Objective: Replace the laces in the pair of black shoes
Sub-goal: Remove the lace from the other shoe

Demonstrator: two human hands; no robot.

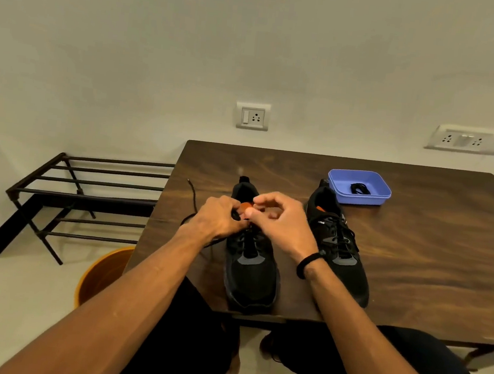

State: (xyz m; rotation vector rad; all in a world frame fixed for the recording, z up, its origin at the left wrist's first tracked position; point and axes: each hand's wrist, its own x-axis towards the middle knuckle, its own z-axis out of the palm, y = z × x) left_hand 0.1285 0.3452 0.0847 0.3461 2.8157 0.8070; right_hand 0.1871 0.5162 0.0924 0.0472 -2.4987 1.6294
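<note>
Your arms are bare from the bottom edge of the view all the way up to each hand, with no sleeve showing on either one. Your left hand (221, 214) wears nothing: no ring, band or watch that can be made out. Your right hand (278, 220) is likewise bare, but just behind it your right wrist carries a thin black wristband (308, 261), a plain dark loop sitting snug around the wrist; any marking or clasp on it is too small to tell. Lower down, your legs are covered in black trousers (181, 332), plain and dark, with no pattern or seam detail visible.
</note>
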